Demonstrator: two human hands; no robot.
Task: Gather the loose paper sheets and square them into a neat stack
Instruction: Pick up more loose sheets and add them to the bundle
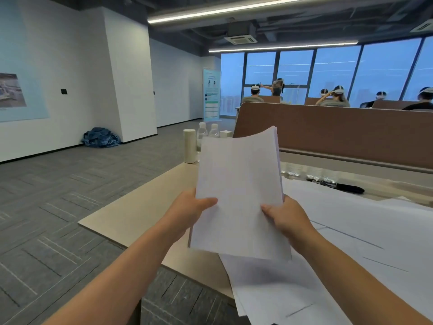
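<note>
A bundle of white paper sheets (239, 184) is held upright above the desk (131, 214), its top edges uneven and bowed. My left hand (189, 207) grips its left edge, thumb on the front. On the other side, my right hand (284, 216) grips the right edge, thumb also on the front. More loose white sheets (351, 242) lie spread on the desk below and to the right, some hanging over the near edge.
A white cylindrical bottle (189, 145) and two clear water bottles (207, 131) stand at the desk's far left. A black marker (349, 188) lies near the brown partition (339, 134). Several people sit beyond the partition. Grey carpet lies to the left.
</note>
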